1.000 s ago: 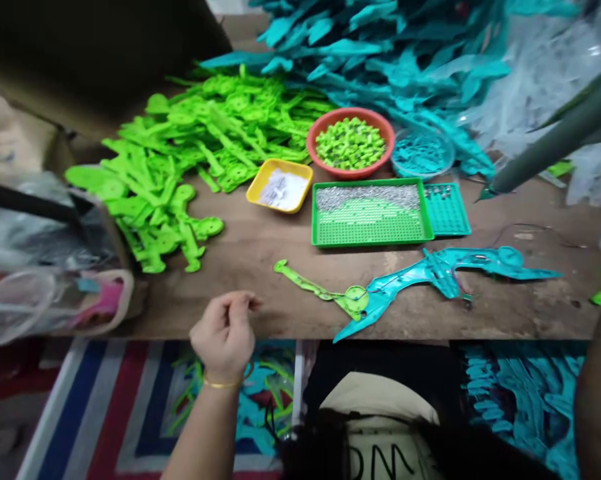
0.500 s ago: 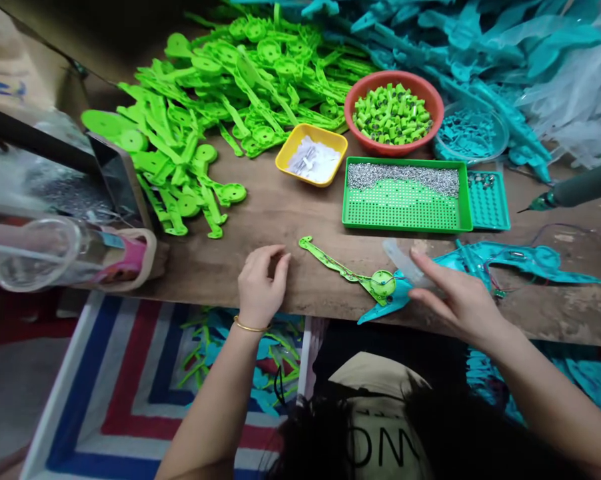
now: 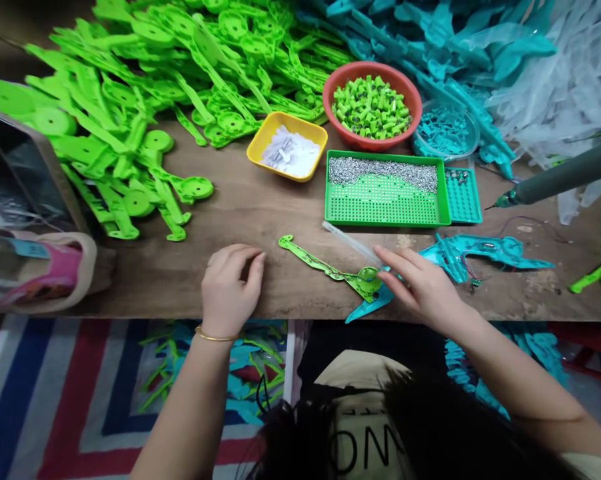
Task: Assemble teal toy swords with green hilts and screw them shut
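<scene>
My right hand (image 3: 423,287) pinches a long translucent plastic piece (image 3: 351,241) between thumb and fingers. The piece slants up and left over the bench. Under that hand lies a blue plastic shell (image 3: 488,250) with thin wires and a small green circuit board (image 3: 475,283). A lime-green arm-shaped part (image 3: 325,265) with a round end and wires lies against the shell; my hand hides some of where they meet. My left hand (image 3: 233,283) rests on the bench to the left, loosely curled, thumb apart from the index finger, with nothing seen in it.
Behind are heaps of green parts (image 3: 145,127), blue parts (image 3: 430,40) and translucent pieces (image 3: 545,87). A yellow bowl (image 3: 253,155), red bowl (image 3: 330,107) and green tray (image 3: 388,223) stand mid-bench. A hanging screwdriver (image 3: 555,177) points in from the right. A phone-like panel (image 3: 45,180) stands left.
The translucent piece has turned in my right hand and now reaches further left over the green part. The view has shifted rightward. My left hand keeps its curled pose.
</scene>
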A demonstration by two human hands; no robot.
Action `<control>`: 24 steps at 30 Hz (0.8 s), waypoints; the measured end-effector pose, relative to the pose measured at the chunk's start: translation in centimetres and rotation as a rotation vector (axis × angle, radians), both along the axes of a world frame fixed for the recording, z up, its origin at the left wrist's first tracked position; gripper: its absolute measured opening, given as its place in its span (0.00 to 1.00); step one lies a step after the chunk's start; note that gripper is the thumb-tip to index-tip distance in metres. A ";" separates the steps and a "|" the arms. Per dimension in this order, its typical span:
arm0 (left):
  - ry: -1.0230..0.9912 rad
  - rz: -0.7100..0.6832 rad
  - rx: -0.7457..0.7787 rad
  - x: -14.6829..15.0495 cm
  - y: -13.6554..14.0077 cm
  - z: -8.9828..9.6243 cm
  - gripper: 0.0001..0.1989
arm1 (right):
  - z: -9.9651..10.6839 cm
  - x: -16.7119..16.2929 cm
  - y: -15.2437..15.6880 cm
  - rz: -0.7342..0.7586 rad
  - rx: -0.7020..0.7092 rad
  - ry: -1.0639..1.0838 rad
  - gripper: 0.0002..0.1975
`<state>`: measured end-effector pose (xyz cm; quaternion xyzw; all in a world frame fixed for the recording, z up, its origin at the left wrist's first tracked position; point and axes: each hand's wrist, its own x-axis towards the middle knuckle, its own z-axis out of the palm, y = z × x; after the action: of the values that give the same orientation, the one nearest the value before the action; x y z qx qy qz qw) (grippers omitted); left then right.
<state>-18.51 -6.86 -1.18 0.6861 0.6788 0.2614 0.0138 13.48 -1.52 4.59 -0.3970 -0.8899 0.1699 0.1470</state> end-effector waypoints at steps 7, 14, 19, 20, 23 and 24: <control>0.024 -0.020 -0.075 0.1 0.0 -0.4 0.11 | 0.4 -1.3 -0.2 0.144 -0.288 0.011 0.23; -0.001 0.003 -0.081 0.9 1.0 0.1 0.15 | -1.1 -4.3 -0.7 0.219 -0.164 -0.021 0.21; -0.067 -0.059 -0.109 1.4 2.1 -0.2 0.19 | -2.1 -6.6 -1.4 0.178 0.041 -0.151 0.18; -0.079 -0.080 -0.126 1.4 2.2 -0.3 0.18 | -2.3 -6.9 -1.5 0.171 0.063 -0.171 0.18; -0.116 -0.125 -0.175 1.4 2.3 -0.6 0.16 | -2.7 -7.3 -1.8 0.172 0.086 -0.185 0.17; -0.130 -0.127 -0.183 1.4 2.3 -0.8 0.16 | -2.8 -7.5 -2.0 0.170 0.088 -0.185 0.16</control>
<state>-17.13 -4.60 -1.93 0.7052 0.6526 0.2408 0.1371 6.01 -3.51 1.76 -0.3275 -0.9366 0.1053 0.0666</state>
